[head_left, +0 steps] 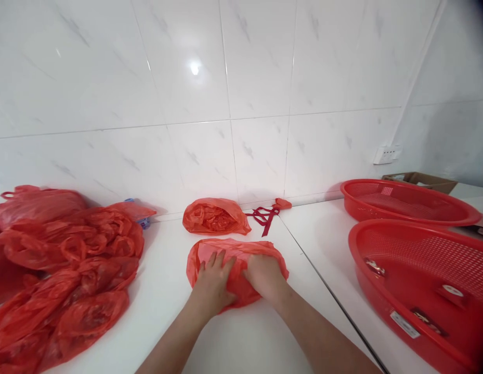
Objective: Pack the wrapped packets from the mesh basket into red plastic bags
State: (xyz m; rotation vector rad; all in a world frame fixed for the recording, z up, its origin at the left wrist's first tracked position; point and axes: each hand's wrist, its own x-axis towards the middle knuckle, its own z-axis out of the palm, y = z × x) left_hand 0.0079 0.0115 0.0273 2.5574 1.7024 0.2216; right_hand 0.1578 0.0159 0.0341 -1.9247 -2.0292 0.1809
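Note:
A red plastic bag (241, 296) lies on the white table in front of me. Spread over its left part is my left hand (214, 280), fingers apart and resting on the plastic. My right hand (266, 275) is curled closed on the bag's right side; its fingertips are hidden against the plastic. Just behind, near the wall, sits a second red plastic bag (216, 215) with crumpled red contents showing at its opening. Dark red ribbon (266, 221) lies to the right of that bag, beside a small red piece (283, 203).
A large heap of red plastic bags (69, 280) covers the table's left side. Two red plastic baskets (366, 306) stand at the right, the nearer holding a few small items. Behind them is a cardboard box (436, 183). A seam (323, 280) crosses the tabletop.

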